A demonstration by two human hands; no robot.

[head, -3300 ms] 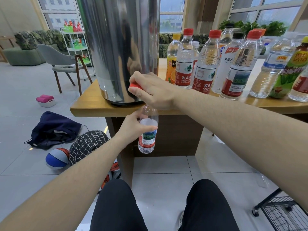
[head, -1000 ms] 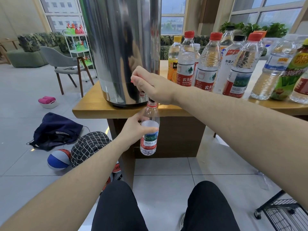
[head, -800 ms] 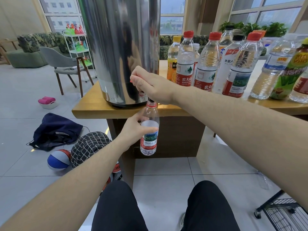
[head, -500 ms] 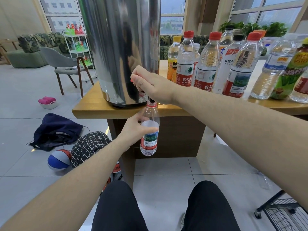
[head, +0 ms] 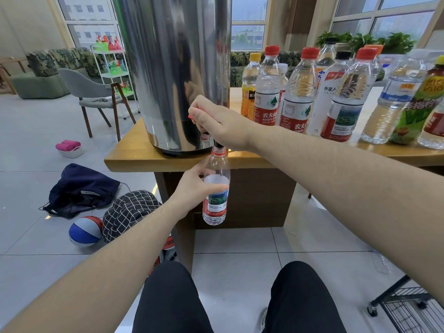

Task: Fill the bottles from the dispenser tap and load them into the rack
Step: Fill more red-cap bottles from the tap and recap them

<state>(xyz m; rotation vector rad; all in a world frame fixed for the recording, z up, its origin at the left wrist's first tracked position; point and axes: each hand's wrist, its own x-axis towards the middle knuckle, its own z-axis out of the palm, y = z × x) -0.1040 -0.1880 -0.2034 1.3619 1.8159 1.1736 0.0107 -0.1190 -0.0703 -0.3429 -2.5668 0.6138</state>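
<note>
At the bench's front edge, below the steel dispenser (head: 177, 73), the left hand (head: 192, 188) is wrapped around the upper body of an uncapped bottle (head: 215, 191), thumb across the front above its label, holding it upright in the air with its red-ringed neck right under the black tap spout (head: 218, 144). The right hand (head: 216, 123) is closed over the red tap handle (head: 189, 116), fingers curled down on it; only slivers of red show past the knuckles.

Compared with a few seconds back, the bottle has come up so its mouth meets the spout, and over the last second both hands have barely shifted. A frothy water surface sits at about shoulder height in the bottle, so filling looks well under way and probably close to its end; I would judge the next need is to release the handle before the neck floods, then cap the bottle.

Further out along the bench, toward its right end, stands a crowd of capped bottles (head: 300, 92), red, yellow, black and white lids, most appearing filled. The wire rack (head: 408, 308) on castors waits on the floor at the lower right, well apart from the tap; what little shows of it holds no bottles. Off the bench's left corner lie a dark bag (head: 81, 188), a checked bag (head: 129, 210) and a ball (head: 85, 230) on the tiles.
</note>
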